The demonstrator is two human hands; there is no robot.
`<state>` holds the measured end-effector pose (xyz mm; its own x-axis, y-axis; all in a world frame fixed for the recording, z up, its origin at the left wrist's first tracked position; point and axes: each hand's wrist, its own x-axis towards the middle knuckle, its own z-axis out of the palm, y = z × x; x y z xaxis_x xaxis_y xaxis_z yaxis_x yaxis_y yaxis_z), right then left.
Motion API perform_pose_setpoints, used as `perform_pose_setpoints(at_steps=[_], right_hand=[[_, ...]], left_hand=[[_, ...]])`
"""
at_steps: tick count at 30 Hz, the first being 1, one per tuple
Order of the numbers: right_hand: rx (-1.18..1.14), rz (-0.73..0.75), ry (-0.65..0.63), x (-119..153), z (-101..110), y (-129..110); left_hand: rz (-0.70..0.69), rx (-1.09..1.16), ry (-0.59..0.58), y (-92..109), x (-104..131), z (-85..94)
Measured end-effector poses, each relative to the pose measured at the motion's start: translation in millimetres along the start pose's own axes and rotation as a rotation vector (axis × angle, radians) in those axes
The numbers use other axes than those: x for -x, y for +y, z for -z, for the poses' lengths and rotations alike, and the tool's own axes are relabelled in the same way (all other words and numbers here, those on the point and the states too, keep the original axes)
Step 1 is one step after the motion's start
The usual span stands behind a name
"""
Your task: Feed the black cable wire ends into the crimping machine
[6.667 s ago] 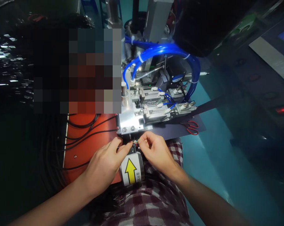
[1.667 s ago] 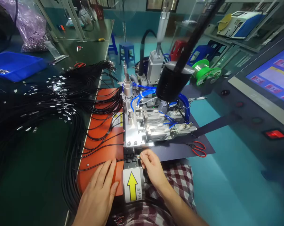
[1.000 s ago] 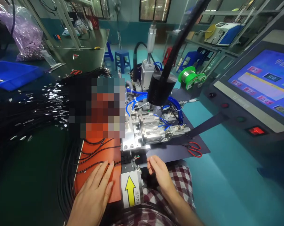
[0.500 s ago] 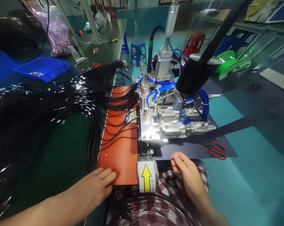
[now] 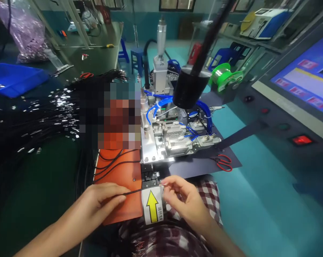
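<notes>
A thin black cable stretches between my hands, above the near end of the orange plate. My left hand is closed around its length, thumb on the near side. At the cable's pale, thin end, my right hand pinches with thumb and fingers; the very tip is partly hidden. Just beyond the cable end is a row of small black clamps on the machine. Below lies a white label with a yellow arrow. More black cables cross the orange plate and run towards the metal machine.
A large bundle of black cables covers the left table. Red-handled scissors lie to the right of the machine. A black cylinder on an arm hangs above it. A control screen stands at right, a blue tray at far left.
My left hand has taken hold of a black cable and raised it slightly. My right hand has come left to the cable's end. The view has turned right, bringing in the control screen.
</notes>
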<state>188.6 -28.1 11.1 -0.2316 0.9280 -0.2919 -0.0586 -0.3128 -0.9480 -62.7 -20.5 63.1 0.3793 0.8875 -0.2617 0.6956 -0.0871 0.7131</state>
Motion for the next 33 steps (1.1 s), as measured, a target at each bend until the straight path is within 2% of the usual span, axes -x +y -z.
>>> perform_pose_setpoints(at_steps=[3, 6, 8, 11, 16, 20, 28, 33], right_hand=[[-0.028, -0.014, 0.044, -2.8, -8.7, -2.7], [0.024, 0.027, 0.071, -3.8, -10.5, -3.9], [0.08, 0.079, 0.055, -2.3, -8.8, -5.1], [0.043, 0.068, 0.016, 0.3, -2.2, -6.3], [-0.18, 0.009, -0.018, -3.0, 8.7, -3.4], [-0.313, 0.006, -0.073, -9.9, 4.6, -0.9], [-0.411, -0.007, -0.104, -14.5, -2.2, -5.9], [-0.457, -0.071, -0.099, -14.8, -2.7, -5.5]], left_hand=[[-0.059, -0.101, -0.051, 6.6, -7.3, -12.3], [-0.146, -0.142, -0.011, 25.9, -16.6, -22.2], [-0.149, -0.078, -0.035, 41.8, -23.6, -26.7], [-0.09, 0.115, -0.154, 56.5, -32.9, -30.9], [0.036, 0.422, -0.144, 46.7, -37.0, -40.9], [0.064, 0.623, -0.138, 39.4, -34.5, -48.2], [0.046, 0.629, -0.124, 39.0, -35.1, -50.1], [0.065, 0.577, -0.097, 35.3, -34.6, -54.2]])
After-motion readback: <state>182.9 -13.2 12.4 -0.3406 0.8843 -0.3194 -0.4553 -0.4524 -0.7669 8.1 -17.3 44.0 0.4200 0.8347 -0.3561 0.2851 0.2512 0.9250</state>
